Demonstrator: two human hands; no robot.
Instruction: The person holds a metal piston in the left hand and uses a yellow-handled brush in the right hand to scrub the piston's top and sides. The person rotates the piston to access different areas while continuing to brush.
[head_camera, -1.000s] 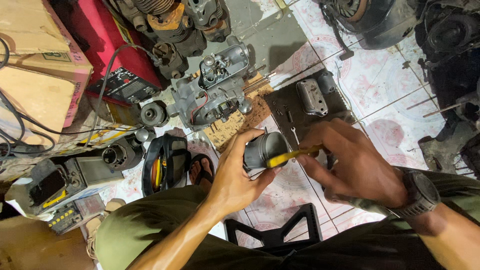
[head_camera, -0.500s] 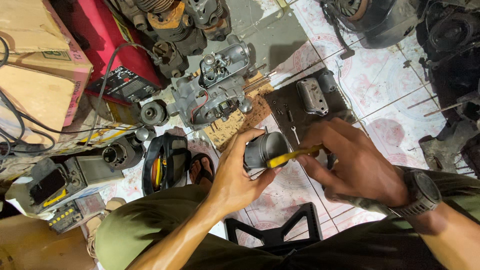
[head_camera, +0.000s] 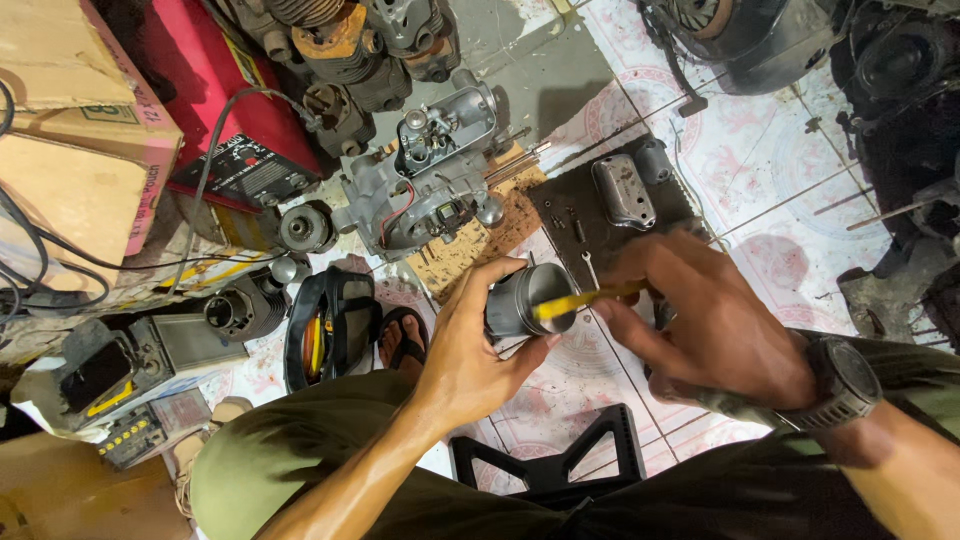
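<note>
My left hand (head_camera: 468, 340) grips a grey metal piston (head_camera: 522, 298), a hollow cylinder with its open end facing up and to the right. My right hand (head_camera: 705, 325), with a dark watch on the wrist, holds a thin yellow-handled tool (head_camera: 572, 301) whose end reaches across the piston's open mouth. Both hands are over my knees, above the tiled floor.
A grey engine case (head_camera: 432, 170) lies on cardboard ahead. A dark mat (head_camera: 610, 215) carries a metal cover (head_camera: 622, 192) and small parts. A red machine (head_camera: 215, 90), cardboard boxes (head_camera: 80, 110), a finned cylinder (head_camera: 245, 305), a black tray (head_camera: 330, 325) and a black stool (head_camera: 560, 465) surround me.
My right hand has tilted the yellow tool slightly upward and further over the piston's mouth. My left hand holds the piston in almost the same place.
</note>
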